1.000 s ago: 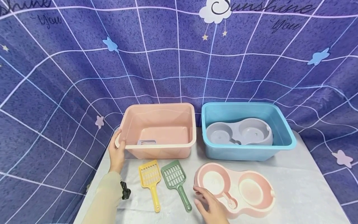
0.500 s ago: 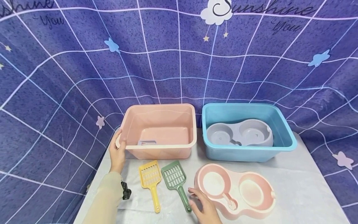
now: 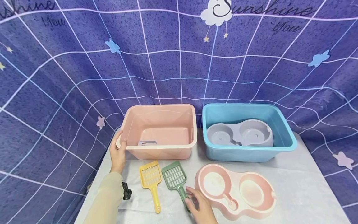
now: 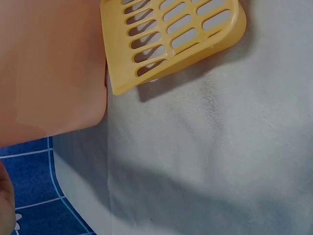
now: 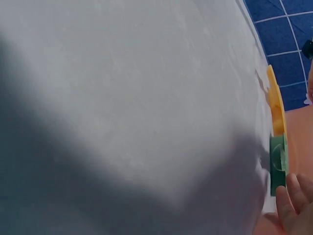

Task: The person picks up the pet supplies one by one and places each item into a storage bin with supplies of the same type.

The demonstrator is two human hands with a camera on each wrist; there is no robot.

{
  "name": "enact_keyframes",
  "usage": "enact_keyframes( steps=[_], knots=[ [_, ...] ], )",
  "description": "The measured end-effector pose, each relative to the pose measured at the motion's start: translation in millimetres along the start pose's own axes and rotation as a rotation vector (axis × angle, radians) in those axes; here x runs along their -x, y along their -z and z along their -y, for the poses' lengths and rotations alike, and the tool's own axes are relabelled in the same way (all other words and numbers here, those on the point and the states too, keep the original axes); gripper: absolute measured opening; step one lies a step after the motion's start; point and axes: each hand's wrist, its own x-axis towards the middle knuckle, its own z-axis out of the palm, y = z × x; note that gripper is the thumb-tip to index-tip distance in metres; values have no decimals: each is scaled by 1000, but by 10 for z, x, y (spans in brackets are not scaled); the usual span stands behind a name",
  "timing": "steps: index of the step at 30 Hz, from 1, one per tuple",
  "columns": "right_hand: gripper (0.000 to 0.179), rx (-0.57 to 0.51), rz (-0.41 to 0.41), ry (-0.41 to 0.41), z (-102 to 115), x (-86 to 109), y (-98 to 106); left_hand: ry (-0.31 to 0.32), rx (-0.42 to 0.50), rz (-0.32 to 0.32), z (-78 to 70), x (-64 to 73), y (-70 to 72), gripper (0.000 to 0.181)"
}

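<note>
Hands, two, bare. Left hand (image 3: 117, 157): at far left, gripping the near left corner of the pink tub (image 3: 159, 151), fingers curled over its rim; pale sleeve (image 3: 104, 199) and black wrist device (image 3: 126, 190) nearer. Right hand (image 3: 200, 206): at near centre, thumb and fingers parted, loosely bent at the handle of the green scoop (image 3: 178, 187); contact cannot be told.

Listed left to right:

Pink tub, rectangular, upright at the far side; inside, toward the near left, one grey slotted piece (image 3: 147, 143), partly hidden by the near wall.

Yellow scoop (image 3: 153, 187), slotted, flat on the table (image 3: 302, 183), head far, handle near, just beyond the tub's near wall.

Green scoop, same form, right of the yellow, apart from it, handle slanting near and right.

Pink double bowl (image 3: 235, 183), two round wells, on the table right of the right hand.

Blue tub (image 3: 240, 154), upright, far right, holding a grey double bowl (image 3: 236, 131).

Backdrop: purple cloth (image 3: 193, 68), printed grid and stars.
</note>
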Motion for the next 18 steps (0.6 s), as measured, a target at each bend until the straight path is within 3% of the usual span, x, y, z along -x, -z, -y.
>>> enact_keyframes(
  steps=[5, 18],
  knots=[
    [42, -39, 35, -61, -17, -12, -41, -9, 21, -2, 65, -18, 7, 43],
    [41, -23, 59, -184, 19, -53, -128, 0, -2, 9, -3, -4, -4, 44]
  ],
)
